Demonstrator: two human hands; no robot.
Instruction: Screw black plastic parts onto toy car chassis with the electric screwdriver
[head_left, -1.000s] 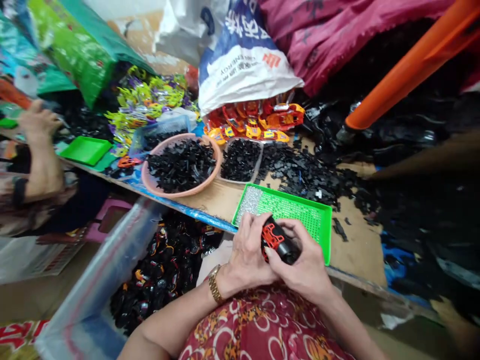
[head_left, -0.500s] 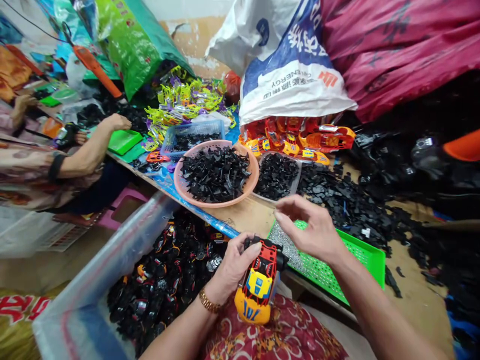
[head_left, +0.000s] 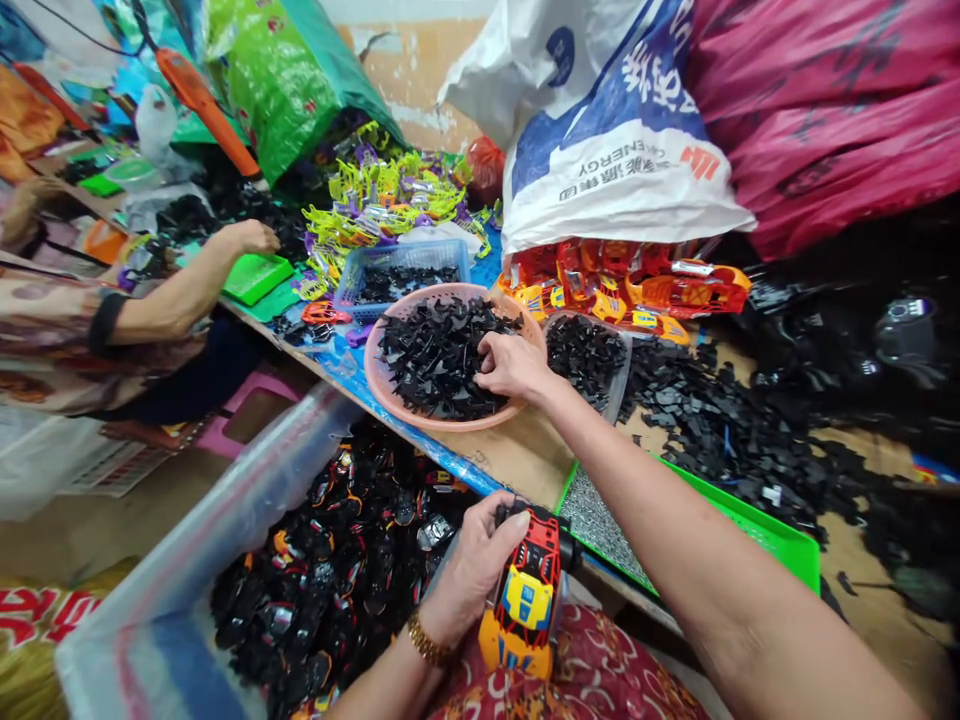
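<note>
Left hand (head_left: pixel 484 548) gripping red-yellow-and-blue plastic toy car (head_left: pixel 529 595) above patterned red clothing (head_left: pixel 607 655), right hand (head_left: pixel 511 366) curled narrow at small black plastic pieces (head_left: pixel 427 355) in round pink plastic basket (head_left: pixel 448 424), its hold unclear

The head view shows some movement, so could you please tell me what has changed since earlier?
The right hand has let go of the toy car and moved forward and left, to the black pieces in the pink bowl. The left hand still holds the car.
</note>
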